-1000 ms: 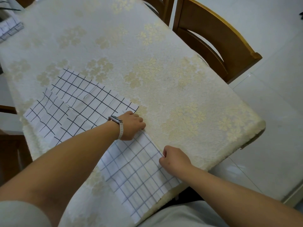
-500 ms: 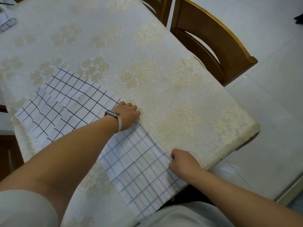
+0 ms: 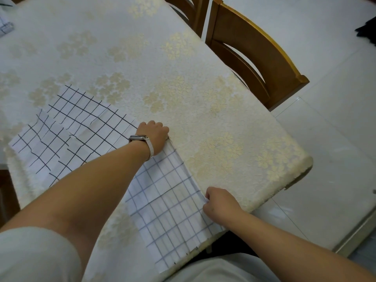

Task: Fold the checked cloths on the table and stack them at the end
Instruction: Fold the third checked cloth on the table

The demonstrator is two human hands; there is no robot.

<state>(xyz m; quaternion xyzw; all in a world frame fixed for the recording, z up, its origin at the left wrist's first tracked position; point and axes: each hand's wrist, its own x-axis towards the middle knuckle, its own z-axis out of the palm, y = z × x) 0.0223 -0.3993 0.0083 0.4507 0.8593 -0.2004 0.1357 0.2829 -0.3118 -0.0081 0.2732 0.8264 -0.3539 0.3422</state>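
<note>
White checked cloth laid flat at the near end of the cream flower-patterned table covering, right edge pinched at its far corner by the left hand, gripped nearer by the right hand, brown wooden chair just beside the table.

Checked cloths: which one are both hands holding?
The faint blue-lined cloth, gripped by left hand and right hand; the black-lined cloth lies beyond the left forearm.
</note>
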